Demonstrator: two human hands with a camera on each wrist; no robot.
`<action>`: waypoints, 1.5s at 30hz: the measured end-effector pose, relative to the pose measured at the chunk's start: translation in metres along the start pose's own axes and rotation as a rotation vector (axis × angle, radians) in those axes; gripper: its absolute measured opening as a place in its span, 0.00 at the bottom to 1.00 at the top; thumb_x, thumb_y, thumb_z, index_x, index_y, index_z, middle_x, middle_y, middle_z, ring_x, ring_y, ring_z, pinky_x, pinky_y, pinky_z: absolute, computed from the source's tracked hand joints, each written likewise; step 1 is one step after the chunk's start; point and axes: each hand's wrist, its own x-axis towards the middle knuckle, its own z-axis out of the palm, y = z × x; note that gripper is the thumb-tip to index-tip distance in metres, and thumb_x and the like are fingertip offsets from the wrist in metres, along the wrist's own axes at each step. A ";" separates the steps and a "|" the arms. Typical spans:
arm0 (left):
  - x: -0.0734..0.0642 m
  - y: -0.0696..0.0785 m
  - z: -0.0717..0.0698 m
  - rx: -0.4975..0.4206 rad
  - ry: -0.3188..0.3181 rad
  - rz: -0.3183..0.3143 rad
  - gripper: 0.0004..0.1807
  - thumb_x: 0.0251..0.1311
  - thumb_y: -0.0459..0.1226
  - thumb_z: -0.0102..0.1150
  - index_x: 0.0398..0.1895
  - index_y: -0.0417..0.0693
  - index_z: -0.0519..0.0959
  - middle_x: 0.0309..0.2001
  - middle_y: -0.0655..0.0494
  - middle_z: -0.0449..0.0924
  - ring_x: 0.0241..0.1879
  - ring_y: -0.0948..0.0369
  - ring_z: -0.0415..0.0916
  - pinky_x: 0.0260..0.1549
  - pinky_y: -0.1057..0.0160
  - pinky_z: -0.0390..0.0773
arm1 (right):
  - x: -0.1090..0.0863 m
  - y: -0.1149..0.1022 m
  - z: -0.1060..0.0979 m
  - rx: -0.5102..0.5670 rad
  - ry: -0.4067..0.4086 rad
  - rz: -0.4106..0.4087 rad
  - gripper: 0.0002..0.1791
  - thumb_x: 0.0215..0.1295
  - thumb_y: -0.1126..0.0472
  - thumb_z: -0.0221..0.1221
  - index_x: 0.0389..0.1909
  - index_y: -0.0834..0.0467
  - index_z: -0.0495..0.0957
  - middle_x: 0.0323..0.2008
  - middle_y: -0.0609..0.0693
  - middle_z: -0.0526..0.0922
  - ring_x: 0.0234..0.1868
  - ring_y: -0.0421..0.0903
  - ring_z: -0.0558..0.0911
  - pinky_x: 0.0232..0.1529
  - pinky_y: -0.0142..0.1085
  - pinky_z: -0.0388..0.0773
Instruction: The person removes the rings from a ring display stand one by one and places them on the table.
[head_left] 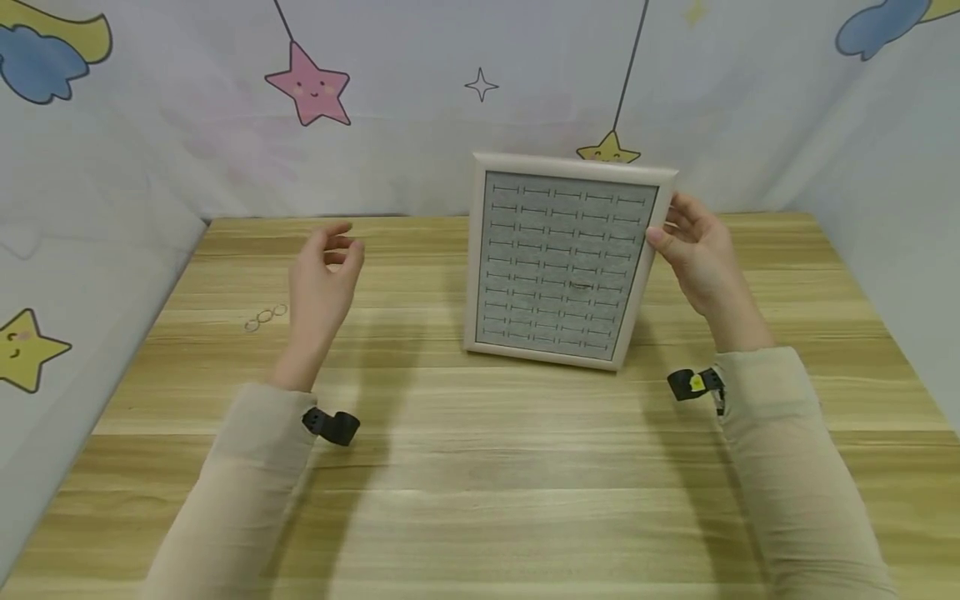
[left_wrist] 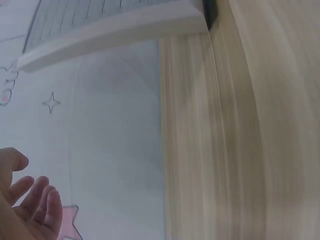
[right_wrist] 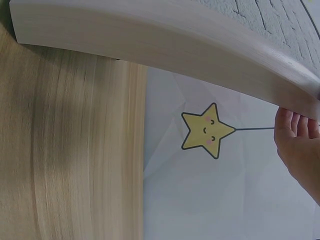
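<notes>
A pale-framed display board point(head_left: 476, 250) with a grey panel of short slots in rows stands upright on the table, leaning slightly back. My right hand point(head_left: 705, 258) grips its right edge, thumb on the front and fingers behind. In the right wrist view, the fingertips of that hand point(right_wrist: 299, 142) meet the frame's side point(right_wrist: 150, 47). My left hand point(head_left: 321, 283) hovers left of the board, fingers loosely bent and holding nothing. Beside it, three thin rings point(head_left: 265, 316) lie in a row on the table. One slot in the panel looks darker than the others.
The wood-grain table point(head_left: 480, 483) reaches back to a pale curtain point(head_left: 405, 158) printed with stars and clouds. More curtain point(head_left: 900, 225) closes off the right side. A black wrist camera point(head_left: 333, 426) sits on my left sleeve, another point(head_left: 693, 383) on the right.
</notes>
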 end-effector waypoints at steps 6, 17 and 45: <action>-0.012 0.030 0.029 -0.063 -0.064 0.128 0.18 0.68 0.39 0.50 0.58 0.44 0.74 0.48 0.46 0.80 0.43 0.55 0.77 0.33 0.70 0.73 | 0.000 0.000 0.000 0.000 0.000 -0.001 0.24 0.60 0.70 0.60 0.57 0.56 0.67 0.48 0.47 0.74 0.47 0.39 0.74 0.45 0.22 0.76; -0.039 0.071 0.083 0.016 -0.247 0.293 0.15 0.67 0.37 0.53 0.54 0.44 0.76 0.45 0.50 0.82 0.42 0.57 0.80 0.36 0.60 0.80 | 0.000 0.001 0.000 0.009 0.006 0.003 0.24 0.60 0.71 0.60 0.57 0.57 0.67 0.48 0.47 0.74 0.47 0.39 0.74 0.45 0.22 0.76; -0.066 0.096 0.156 0.282 -0.307 0.361 0.10 0.64 0.43 0.58 0.45 0.55 0.81 0.42 0.61 0.82 0.39 0.65 0.78 0.28 0.72 0.75 | 0.001 0.002 0.000 0.034 -0.006 -0.007 0.23 0.61 0.72 0.59 0.56 0.57 0.68 0.48 0.48 0.74 0.47 0.39 0.75 0.46 0.22 0.77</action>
